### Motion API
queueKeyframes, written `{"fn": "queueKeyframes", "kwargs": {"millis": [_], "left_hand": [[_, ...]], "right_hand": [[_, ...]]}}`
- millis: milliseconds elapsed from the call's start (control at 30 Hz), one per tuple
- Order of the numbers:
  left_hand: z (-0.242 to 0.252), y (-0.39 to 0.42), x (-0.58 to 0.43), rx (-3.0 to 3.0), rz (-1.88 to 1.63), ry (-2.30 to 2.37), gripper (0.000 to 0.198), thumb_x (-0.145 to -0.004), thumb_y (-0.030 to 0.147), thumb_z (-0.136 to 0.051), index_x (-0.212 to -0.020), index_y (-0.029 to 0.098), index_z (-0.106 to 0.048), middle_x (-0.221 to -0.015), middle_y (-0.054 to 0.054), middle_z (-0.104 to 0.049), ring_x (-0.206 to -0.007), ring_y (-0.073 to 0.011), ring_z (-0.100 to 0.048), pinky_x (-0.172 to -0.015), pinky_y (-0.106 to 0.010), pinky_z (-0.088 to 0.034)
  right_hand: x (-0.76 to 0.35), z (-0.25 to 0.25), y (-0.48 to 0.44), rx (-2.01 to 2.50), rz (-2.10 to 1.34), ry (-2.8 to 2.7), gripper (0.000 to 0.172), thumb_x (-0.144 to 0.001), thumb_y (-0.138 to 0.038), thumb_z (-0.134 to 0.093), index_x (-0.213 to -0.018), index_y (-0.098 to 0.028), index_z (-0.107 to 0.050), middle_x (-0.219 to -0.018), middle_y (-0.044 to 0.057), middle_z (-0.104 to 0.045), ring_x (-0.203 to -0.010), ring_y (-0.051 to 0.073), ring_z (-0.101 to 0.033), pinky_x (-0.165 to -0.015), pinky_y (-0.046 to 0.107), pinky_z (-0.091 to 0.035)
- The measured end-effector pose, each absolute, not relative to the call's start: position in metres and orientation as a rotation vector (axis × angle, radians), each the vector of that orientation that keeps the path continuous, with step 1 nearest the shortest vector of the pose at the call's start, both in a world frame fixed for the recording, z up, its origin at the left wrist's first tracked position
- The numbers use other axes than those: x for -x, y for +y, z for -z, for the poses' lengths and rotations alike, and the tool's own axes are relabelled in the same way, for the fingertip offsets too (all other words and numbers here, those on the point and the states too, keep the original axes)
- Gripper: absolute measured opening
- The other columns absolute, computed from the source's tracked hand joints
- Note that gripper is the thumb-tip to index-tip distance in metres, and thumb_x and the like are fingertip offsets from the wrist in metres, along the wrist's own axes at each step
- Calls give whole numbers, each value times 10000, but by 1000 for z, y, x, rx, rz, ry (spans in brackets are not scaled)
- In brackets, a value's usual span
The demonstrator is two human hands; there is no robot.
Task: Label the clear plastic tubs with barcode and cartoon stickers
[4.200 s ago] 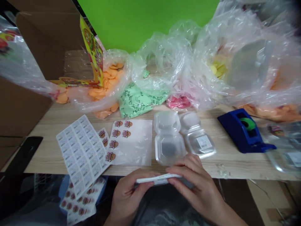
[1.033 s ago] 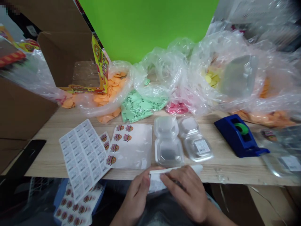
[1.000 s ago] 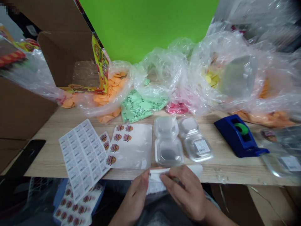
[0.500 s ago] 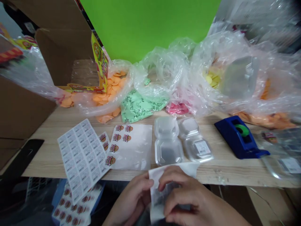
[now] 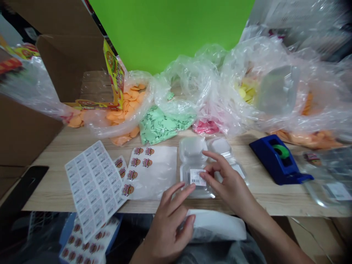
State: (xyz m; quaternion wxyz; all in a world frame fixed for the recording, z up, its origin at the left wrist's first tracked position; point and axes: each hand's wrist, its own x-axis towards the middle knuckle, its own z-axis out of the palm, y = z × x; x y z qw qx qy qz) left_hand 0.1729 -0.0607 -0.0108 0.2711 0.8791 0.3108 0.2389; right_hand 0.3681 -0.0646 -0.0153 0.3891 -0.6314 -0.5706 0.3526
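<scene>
A white barcode label (image 5: 195, 177) lies at the lid of the clear clamshell box (image 5: 189, 189). My right hand (image 5: 229, 181) has its thumb and a finger closed on the label's right edge, with the index finger raised over the box. My left hand (image 5: 172, 220) is by the box's front left, fingers apart, its fingertips close to the label and holding nothing. A white label sheet (image 5: 218, 224) rests on my lap below the table edge. Beside the first box stands a second clamshell box (image 5: 220, 147), partly hidden behind my right hand and bearing its own label.
Left on the table are a barcode label sheet (image 5: 95, 183) and a burger sticker sheet (image 5: 154, 179). A blue tape dispenser (image 5: 277, 161) stands right. Behind lie plastic bags with orange discs (image 5: 129, 106), green pieces (image 5: 162, 126) and pink pieces (image 5: 206, 127). An open carton (image 5: 74, 66) is back left.
Both hands have left the label sheet, now on my lap, and moved up to the clamshell box. A label from my right fingers is now at its lid.
</scene>
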Motion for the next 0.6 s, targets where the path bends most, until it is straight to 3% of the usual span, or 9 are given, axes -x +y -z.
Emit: {"fn": "queueKeyframes", "kwargs": {"millis": [167, 333, 400, 500, 600], "left_hand": [[17, -55, -180, -2443, -657, 853, 144, -800, 57, -504, -743, 173, -566, -1158, -65, -639, -1164, -245, -467, -970, -404, -426], [23, -56, -175, -2427, -619, 827, 157, -812, 38, -487, -777, 162, -578, -1219, -65, -604, -1193, -228, -450, -990, -370, -431], [30, -60, -170, -2424, -597, 801, 168, -821, 34, -473, -863, 145, -592, -1273, -90, -560, -1248, -235, -401, -1008, -381, -417], [45, -70, -161, -2476, -656, 727, 240, -824, 34, -450, -1008, 112, -584, -1330, -141, -495, -1308, -265, -327, -1012, -422, -408], [57, -79, -155, -2542, -672, 703, 239, -818, 42, -440, -983, 121, -593, -1341, -148, -483, -1334, -285, -279, -998, -442, -417]], "right_hand": [[-365, 18, -55, 1684, -516, -1854, 500, -836, -193, -563, -1302, -243, -390, -806, 21, -585, -752, 197, -542, -738, 380, -457], [-378, 30, -51, 1835, -318, -1630, 344, -905, -209, -414, -1243, -160, -461, -866, 108, -567, -772, 238, -559, -692, 432, -479], [-382, 31, -58, 1711, -416, -1711, 353, -879, -299, -506, -1214, -191, -491, -1056, 127, -560, -955, 243, -557, -805, 420, -477], [-383, 28, -67, 1441, -793, -1840, 485, -755, -363, -677, -1208, -261, -535, -1289, 73, -491, -1208, 241, -428, -1014, 422, -347], [-384, 21, -62, 1419, -1067, -1615, 490, -730, -346, -701, -1192, -259, -563, -1268, 65, -531, -1199, 239, -446, -1033, 448, -315]]}}
